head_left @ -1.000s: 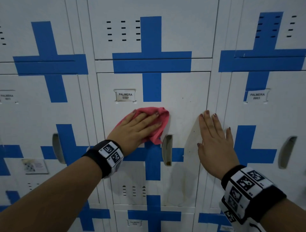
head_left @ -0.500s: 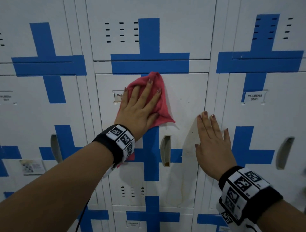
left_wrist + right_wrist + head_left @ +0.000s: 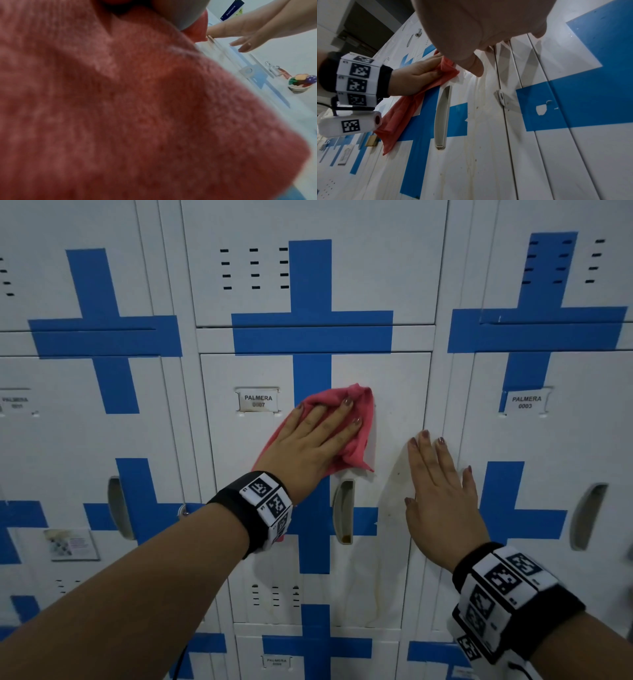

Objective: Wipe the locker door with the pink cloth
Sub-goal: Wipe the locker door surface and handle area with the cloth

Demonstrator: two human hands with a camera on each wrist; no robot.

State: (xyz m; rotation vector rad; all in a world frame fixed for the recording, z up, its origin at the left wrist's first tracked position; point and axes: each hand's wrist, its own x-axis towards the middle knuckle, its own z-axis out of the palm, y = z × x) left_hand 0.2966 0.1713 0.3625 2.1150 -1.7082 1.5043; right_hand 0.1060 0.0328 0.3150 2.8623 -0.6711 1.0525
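- Head cam faces the locker door (image 3: pixel 394 392) square on, fairly close, looking slightly down over both forearms.
- Left wrist cam sits almost against the pink cloth (image 3: pixel 120 108), which fills most of the frame; door edge visible at right.
- Right wrist cam looks up along the door from below its handle (image 3: pixel 442 116), very near.
- Head and right wrist views share handle and cloth.

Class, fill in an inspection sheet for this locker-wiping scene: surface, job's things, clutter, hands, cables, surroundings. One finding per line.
Surface: locker door, white with a blue cross, labelled PALMERA 0007; yellowish streaks low on its right side.
Job's things: pink cloth spread flat on the door above the handle recess.
Clutter: nothing seen.
Hands: left hand presses the cloth with straight fingers; right hand lies flat at the door's right edge.
Cables: thin black cable under the left forearm.
Surroundings: neighbouring lockers, one labelled PALMERA 0003.
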